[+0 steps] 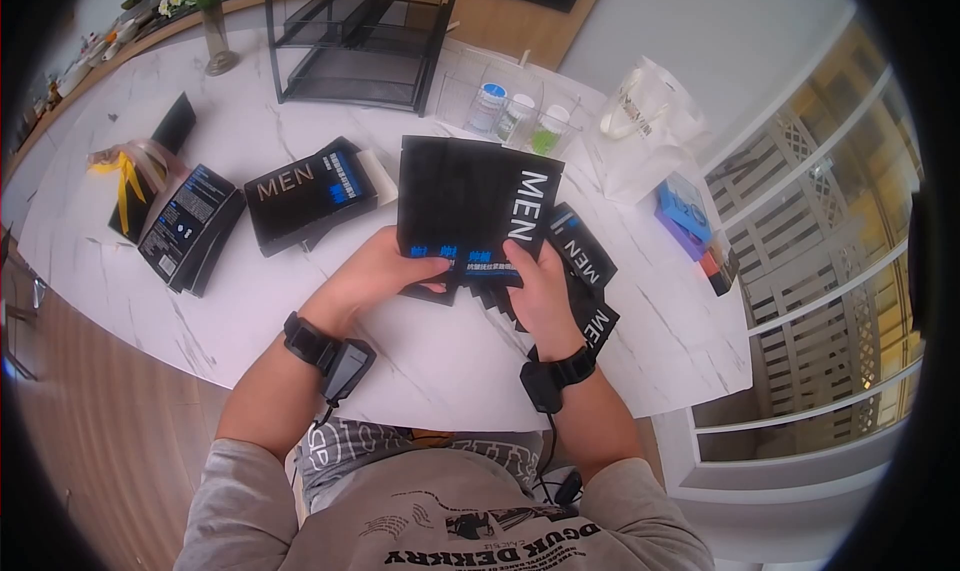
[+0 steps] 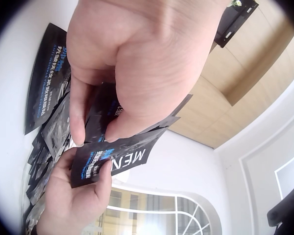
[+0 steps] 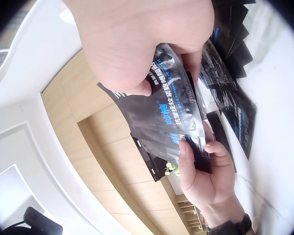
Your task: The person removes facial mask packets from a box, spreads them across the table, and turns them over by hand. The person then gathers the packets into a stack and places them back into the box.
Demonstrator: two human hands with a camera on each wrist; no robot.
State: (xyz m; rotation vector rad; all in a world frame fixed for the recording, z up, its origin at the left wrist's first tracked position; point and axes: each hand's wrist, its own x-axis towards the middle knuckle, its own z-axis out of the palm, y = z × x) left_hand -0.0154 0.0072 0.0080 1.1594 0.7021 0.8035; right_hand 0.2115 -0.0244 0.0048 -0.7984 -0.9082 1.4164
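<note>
Several black foil sachets (image 1: 465, 186), overlapping like a small fan, stand upright above the table with "MEN" in white and blue print on the front one. My left hand (image 1: 385, 269) pinches their lower left part between thumb and fingers. At the lower right, my right hand (image 1: 543, 296) grips them with its thumb across the front. In the right wrist view the sachets (image 3: 157, 117) overlap at the bottom edge, near the left thumb. More black sachets (image 1: 582, 253) lie in a loose pile beneath and beside my right hand.
Left of the hands lie a black "MEN" box (image 1: 310, 196) and dark printed boxes (image 1: 190, 226) near a yellow ribbon (image 1: 130, 186). Behind stand a black mesh rack (image 1: 350, 91), a clear holder with tubs (image 1: 515, 116) and a white bag (image 1: 650, 121). Blue and purple boxes (image 1: 683, 211) sit right.
</note>
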